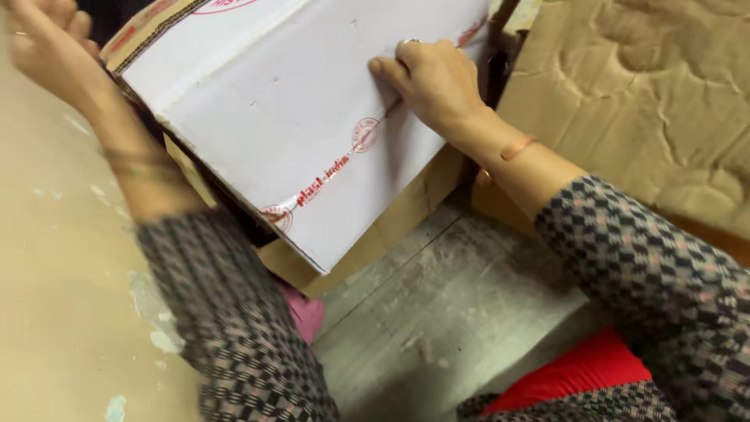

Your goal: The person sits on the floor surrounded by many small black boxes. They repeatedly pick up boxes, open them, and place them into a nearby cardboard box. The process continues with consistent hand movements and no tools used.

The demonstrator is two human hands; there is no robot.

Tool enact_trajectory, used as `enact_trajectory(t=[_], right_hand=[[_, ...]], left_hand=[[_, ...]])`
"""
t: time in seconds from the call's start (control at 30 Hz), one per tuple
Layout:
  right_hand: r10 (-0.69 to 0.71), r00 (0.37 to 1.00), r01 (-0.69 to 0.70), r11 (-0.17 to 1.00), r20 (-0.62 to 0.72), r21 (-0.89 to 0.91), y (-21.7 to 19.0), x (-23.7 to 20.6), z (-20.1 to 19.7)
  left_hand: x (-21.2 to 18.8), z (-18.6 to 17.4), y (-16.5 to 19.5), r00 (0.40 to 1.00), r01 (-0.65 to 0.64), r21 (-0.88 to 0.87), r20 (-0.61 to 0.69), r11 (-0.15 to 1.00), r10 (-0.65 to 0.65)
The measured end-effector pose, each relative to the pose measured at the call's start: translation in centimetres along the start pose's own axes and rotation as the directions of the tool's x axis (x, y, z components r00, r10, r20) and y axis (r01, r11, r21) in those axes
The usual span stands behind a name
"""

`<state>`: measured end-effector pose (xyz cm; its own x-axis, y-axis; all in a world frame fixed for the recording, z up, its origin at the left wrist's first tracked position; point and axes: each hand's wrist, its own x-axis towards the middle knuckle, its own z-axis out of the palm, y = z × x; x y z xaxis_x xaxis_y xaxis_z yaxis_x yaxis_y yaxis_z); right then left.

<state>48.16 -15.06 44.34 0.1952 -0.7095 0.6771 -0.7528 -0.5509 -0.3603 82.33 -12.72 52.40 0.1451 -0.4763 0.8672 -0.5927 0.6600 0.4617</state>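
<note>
Above a bare concrete floor (pixel 437 312), a white carton (pixel 297 117) sealed with printed tape sits tilted between patterned sleeves; the right hand (pixel 430 78) presses flat on its top panel, fingers together, while the left hand (pixel 43 43), loosely curled, grips nothing visible at the box's far corner, beside crumpled brown cardboard (pixel 648 101).

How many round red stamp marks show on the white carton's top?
2 whole ones on the white carton: one mid-seam by the right hand, at, one at the near edge. A partial red curve at the top edge may be another.
</note>
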Motion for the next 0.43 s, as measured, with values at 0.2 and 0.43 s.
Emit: enact_trajectory(t=[0.2, 0.43], right_hand=[[0.205, 0.972, -0.219, 0.966, 0.113, 0.137, 5.6, -4.2, 3.2], [0.464, 0.884, -0.455, 0.828, 0.055, 0.328, 21.7, -1.9, 10.0]], left_hand=[[-8.6, -2.5, 4.9, 0.973, -0.018, 0.066, 0.231, 0.998, 0.003], [-9.3, 0.0, 0.5, 0.960, 0.032, 0.210, 0.266, 0.977, -0.089]])
